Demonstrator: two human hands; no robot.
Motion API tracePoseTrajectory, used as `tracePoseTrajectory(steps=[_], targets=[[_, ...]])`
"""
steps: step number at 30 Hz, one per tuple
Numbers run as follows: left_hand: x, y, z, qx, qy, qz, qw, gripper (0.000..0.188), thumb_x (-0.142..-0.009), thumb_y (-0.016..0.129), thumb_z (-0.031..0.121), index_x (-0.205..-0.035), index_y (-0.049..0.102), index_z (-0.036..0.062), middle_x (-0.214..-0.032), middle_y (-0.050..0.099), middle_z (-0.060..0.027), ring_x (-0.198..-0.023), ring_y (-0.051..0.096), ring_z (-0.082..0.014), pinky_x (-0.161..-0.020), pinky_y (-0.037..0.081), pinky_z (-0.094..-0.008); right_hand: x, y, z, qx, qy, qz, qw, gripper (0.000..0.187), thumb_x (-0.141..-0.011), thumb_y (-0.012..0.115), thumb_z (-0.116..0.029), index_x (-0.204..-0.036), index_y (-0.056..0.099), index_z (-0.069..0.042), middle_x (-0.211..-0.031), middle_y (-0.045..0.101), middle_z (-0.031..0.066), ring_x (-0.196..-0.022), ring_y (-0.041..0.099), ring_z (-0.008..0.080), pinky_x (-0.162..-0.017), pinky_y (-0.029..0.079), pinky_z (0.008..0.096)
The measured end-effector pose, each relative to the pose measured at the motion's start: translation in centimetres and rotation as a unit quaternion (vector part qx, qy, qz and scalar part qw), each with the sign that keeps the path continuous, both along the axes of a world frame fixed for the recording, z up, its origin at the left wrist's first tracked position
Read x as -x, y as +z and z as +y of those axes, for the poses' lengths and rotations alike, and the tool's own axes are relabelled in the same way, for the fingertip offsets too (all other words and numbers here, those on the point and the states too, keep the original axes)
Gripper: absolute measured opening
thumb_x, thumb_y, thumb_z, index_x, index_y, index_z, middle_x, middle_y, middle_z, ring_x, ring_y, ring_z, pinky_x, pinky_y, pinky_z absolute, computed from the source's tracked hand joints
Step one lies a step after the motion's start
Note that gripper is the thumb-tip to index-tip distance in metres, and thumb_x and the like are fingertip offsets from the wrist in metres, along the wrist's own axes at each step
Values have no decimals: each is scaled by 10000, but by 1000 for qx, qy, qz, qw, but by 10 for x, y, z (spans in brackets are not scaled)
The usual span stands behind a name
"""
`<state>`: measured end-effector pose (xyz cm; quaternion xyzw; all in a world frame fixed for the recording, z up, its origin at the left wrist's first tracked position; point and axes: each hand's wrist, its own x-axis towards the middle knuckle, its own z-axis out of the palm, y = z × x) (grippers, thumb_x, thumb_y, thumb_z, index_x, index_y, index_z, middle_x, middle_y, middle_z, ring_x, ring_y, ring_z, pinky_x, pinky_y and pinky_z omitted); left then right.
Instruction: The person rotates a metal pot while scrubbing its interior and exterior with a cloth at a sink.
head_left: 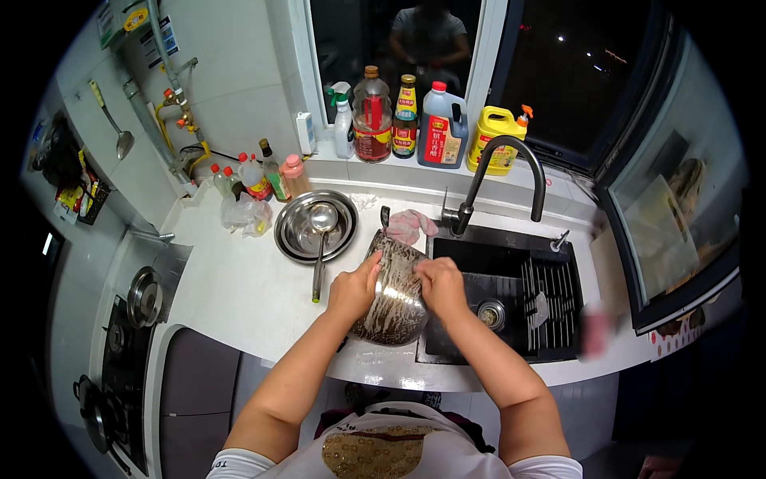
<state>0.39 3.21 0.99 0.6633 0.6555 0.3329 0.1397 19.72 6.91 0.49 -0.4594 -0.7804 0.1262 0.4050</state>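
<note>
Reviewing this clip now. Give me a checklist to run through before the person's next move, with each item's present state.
1. Left hand grips the dark, streaked pan: ok, it holds the pan's left edge.
2. Right hand holds a scrubber: cannot tell, the curled fingers hide whatever may be in it.
3. Visible face of the pan free of marks: not ok, brown and pale streaks cover much of it.
4. Faucet not running: ok, no stream shows below the spout.
5. Ladle out of the way: ok, it rests across the steel bowls, left of the pan.
6. Pink cloth apart from the pan: cannot tell, it lies just behind the pan's far edge.
</note>
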Motion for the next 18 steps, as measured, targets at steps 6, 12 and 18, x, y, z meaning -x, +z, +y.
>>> tracePoseTrajectory(steps=[6,12,18], targets=[[0,1,-4,-2,0,2,1000,330,-956,482,333,-1247,593,223,-700,640,-216,-645,616,-433,-616,490,-514,-5,-2,4,-19,-17,-6,1000,114,-722,679,3,-823,710,-40,-867,699,116,-829,632,302,-771,516,381],[1,-1,-5,-12,-1,1,1000,324,-954,485,333,-1235,602,223,-701,637,-223,-636,613,-438,-605,488,-518,4,-1,-13,-56,0,4,998,118,-699,679,18,-794,704,-46,-857,698,108,-854,631,288,-766,519,378],[2,-3,-5,-14,-4,4,1000,322,-954,484,332,-1235,601,228,-705,638,-223,-637,610,-443,-610,490,-519,13,-2,-17,-102,70,-16,992,134,-689,675,14,-801,707,-53,-854,696,108,-846,628,299,-770,515,383]])
